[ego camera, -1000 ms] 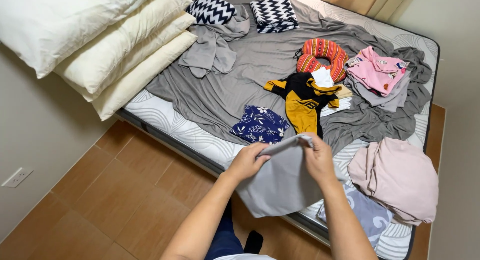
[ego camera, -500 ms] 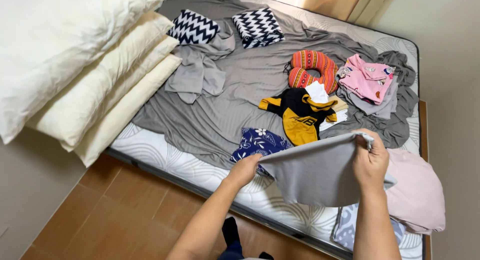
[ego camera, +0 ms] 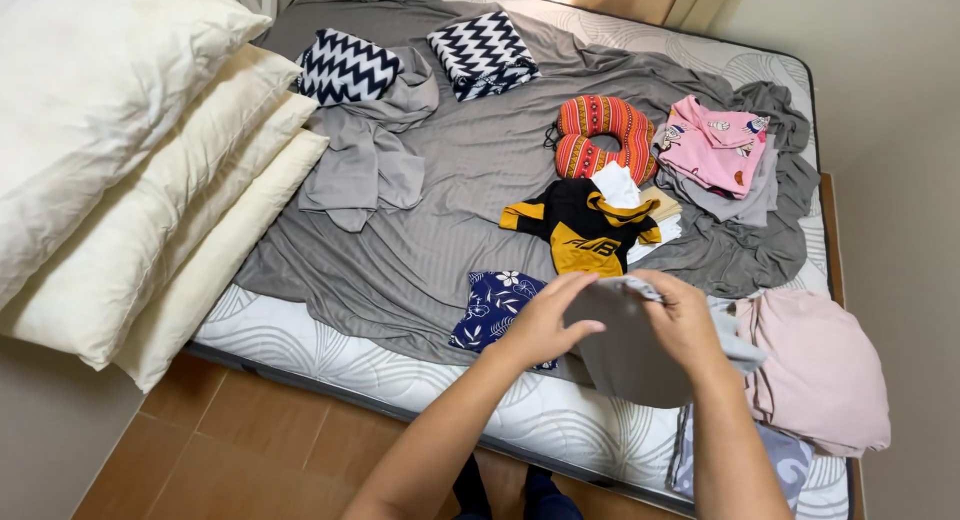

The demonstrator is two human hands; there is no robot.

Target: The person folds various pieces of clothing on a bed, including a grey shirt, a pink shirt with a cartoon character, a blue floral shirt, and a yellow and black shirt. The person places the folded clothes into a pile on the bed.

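Both hands, left [ego camera: 545, 320] and right [ego camera: 685, 320], pinch a plain grey cloth garment [ego camera: 630, 355], apparently mid-fold over the near mattress edge [ego camera: 400, 365]; next, flat laying needs aligned edges.

No packages, labels, signs, screens

Open grey sheet [ego camera: 450, 180] (clothes rightward)

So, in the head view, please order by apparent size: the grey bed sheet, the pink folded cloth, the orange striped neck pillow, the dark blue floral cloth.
1. Grey bed sheet
2. Pink folded cloth, though it lies nearer the camera
3. Orange striped neck pillow
4. Dark blue floral cloth, partly hidden by the left hand, so unsure against the pillow.
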